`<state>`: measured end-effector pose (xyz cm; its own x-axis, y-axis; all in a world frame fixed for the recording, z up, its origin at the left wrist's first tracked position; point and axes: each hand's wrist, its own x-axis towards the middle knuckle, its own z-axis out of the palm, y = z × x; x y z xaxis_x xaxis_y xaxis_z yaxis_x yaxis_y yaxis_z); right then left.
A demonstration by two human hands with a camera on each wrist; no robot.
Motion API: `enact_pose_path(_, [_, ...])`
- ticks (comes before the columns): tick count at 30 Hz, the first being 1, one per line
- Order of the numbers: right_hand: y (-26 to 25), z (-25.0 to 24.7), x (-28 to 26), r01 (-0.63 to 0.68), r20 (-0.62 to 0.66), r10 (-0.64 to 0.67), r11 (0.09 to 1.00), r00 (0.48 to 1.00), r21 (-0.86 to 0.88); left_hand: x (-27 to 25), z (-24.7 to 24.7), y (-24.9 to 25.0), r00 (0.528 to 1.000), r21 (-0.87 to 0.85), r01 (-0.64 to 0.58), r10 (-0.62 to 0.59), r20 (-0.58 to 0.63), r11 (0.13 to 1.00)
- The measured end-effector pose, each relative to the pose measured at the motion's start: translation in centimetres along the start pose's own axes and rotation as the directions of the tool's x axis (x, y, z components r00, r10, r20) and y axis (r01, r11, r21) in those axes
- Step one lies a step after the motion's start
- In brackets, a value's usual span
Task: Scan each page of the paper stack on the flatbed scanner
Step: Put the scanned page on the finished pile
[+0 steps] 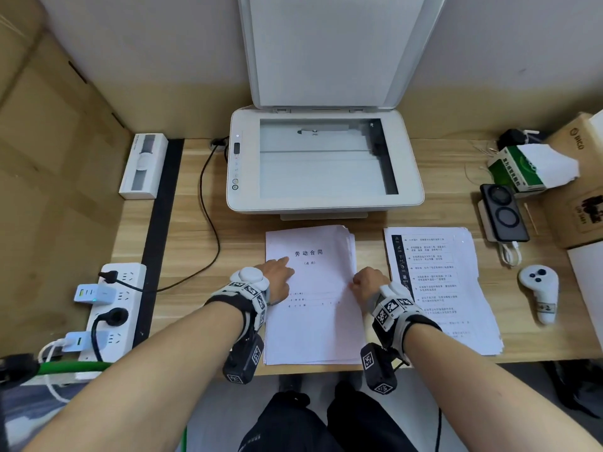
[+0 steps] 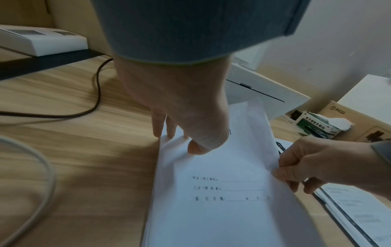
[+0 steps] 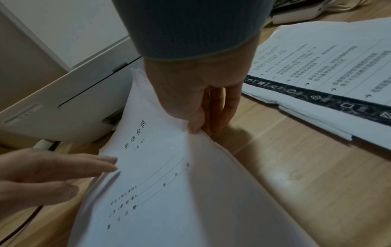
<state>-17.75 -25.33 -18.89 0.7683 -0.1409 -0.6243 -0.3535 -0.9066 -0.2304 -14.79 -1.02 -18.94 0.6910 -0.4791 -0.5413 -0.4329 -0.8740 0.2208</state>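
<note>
Scanner [image 1: 326, 158] lid is up and the glass is bare — no page loaded yet. Contract stack [image 1: 313, 321] sits on the desk [image 1: 228, 243] just in front of the scanner, cover sheet on top. Right hand [image 1: 367, 282] pinches the right edge of the top sheet between thumb and fingers, peeling it up; the right wrist view shows it lifted clear of the pages below. Left hand [image 1: 277, 272] lies flat with straight fingers on the stack's left side, holding it down. A second printed pile [image 1: 437, 288] lies to the right, apart from the stack — can't tell whether it's already scanned. My read: first-page pickup, nearly the whole stack left.
</note>
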Motion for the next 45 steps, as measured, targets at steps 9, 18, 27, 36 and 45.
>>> enact_pose_path(9, [1.0, 0.7, -0.7, -0.067, 0.007, 0.067, 0.977, 0.998, 0.201, -0.3, 1.4, -0.2, 0.998, 0.024, 0.012, -0.013, 0.064, 1.000])
enact_pose_path(18, [0.8, 1.6, -0.1, -0.044, -0.036, 0.051, 0.986, 0.998, 0.162, -0.6, 2.9, -0.8, 0.999, -0.004, 0.030, -0.030, 0.031, 1.000])
enact_pose_path(27, [1.5, 0.6, -0.5, -0.056, 0.017, 0.054, 0.990, 0.998, 0.131, -0.9, 1.8, -0.5, 0.996, 0.000, 0.050, -0.050, 0.070, 0.999])
enact_pose_path(36, [0.3, -4.5, -2.3, 0.042, -0.056, -0.048, 0.993, 0.997, -0.113, -0.6, -2.6, -0.4, 1.000, -0.064, 0.009, -0.008, 0.013, 0.998])
enact_pose_path(45, [-3.8, -11.2, -1.5, 0.208, -0.256, -0.229, 0.972, 0.939, -0.107, -1.0, -10.1, 0.9, 0.905, 0.024, -0.280, 0.272, -0.328, 0.960])
